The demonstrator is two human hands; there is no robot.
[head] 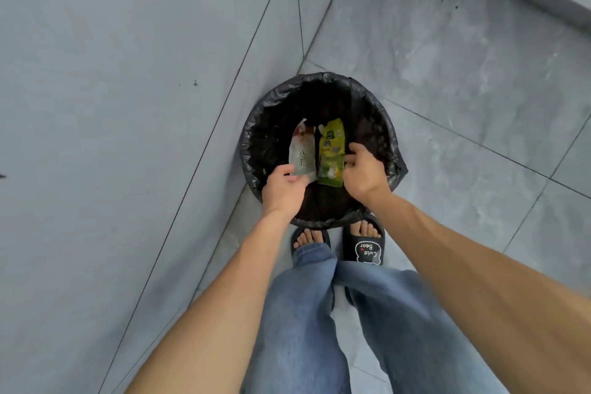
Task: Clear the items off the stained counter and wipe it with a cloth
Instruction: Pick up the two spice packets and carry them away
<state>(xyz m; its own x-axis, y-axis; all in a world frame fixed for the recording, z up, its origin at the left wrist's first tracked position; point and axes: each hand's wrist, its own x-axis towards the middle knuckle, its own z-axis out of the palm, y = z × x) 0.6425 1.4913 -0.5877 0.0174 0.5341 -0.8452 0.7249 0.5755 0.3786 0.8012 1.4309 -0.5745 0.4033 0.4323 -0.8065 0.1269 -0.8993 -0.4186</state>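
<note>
1. Person stands over a round bin lined w/ a black plastic bag (256,124), frame centre, in a corner of grey tiled wall and floor.
2. Left hand (283,188) pinches the lower edge of a white-and-red flat foil packet (300,150), held over the bin mouth.
3. Right hand (363,174) grips the side of a yellow-green flat snack packet (331,150), just beside the white one, also above the bin.
4. Neither packet let go yet.
5. Progress, as a judgement: clearing is under way, w/ rubbish at the bin. Counter and cloth aren't in view, so wiping looks still to do.
6. Black slippers (363,249) and blue jeans (307,313) show lower centre.
</note>
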